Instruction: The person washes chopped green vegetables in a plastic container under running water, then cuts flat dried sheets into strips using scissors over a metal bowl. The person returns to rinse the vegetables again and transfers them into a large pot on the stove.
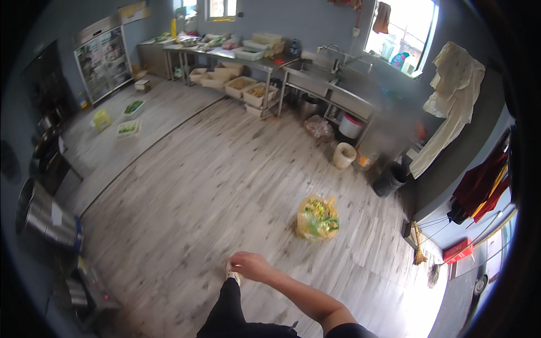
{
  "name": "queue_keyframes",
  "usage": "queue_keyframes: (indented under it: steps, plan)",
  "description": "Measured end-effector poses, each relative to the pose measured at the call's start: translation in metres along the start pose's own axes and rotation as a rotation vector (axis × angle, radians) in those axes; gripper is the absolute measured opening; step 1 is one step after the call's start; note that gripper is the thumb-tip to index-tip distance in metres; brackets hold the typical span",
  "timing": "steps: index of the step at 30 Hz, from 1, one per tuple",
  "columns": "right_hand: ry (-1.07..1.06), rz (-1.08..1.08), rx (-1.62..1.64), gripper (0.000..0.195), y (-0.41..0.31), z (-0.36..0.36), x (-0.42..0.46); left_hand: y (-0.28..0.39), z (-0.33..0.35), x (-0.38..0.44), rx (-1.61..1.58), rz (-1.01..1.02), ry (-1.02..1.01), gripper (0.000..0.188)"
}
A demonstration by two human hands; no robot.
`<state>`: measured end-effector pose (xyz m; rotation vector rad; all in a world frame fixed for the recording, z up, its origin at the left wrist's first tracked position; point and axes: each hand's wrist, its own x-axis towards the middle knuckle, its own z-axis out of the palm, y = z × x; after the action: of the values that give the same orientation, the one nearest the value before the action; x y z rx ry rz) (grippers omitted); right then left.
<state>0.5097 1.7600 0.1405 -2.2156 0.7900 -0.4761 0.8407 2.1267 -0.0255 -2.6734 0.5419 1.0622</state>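
Note:
My right hand (250,266) hangs in front of my body, at the end of a bare forearm that crosses from the lower right. Its fingers curl inward, and the picture does not settle whether they are closed; no object shows in them. Below it, partly hidden, is my light-coloured shoe (233,275) on the wood-patterned floor (181,219). My left hand is out of view. To the right and ahead, a yellow translucent plastic bag (318,224) stands on the floor with its top open. Leafy green and yellow vegetable scraps (320,210) fill it.
A steel sink (310,80) and worktable (224,54) line the far wall. A white bucket (344,156) and black bin (389,179) stand right. Vegetable trays (129,129) and a yellow stool (101,120) are left, beyond a steel pot (50,219). Brooms (418,249) lean near the doorway.

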Motion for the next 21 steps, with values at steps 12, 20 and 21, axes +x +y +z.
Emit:
queue_keyframes:
  steps: [12, 20, 21]
  plan:
    - [-0.174, 1.626, 0.008, 0.035, 0.315, -0.043, -0.271, 0.534, -0.212, 0.259, -0.244, 0.395, -0.002, 0.049]
    - [-0.081, 1.741, 0.266, 0.031, 0.399, -0.093, -0.169, 1.046, -0.288, 0.090, -0.711, 1.106, -0.151, 0.044]
    - [-0.054, 1.691, 0.246, 0.031, 0.424, -0.110, -0.143, 1.077, -0.275, 0.090, -0.608, 1.167, -0.176, 0.045]
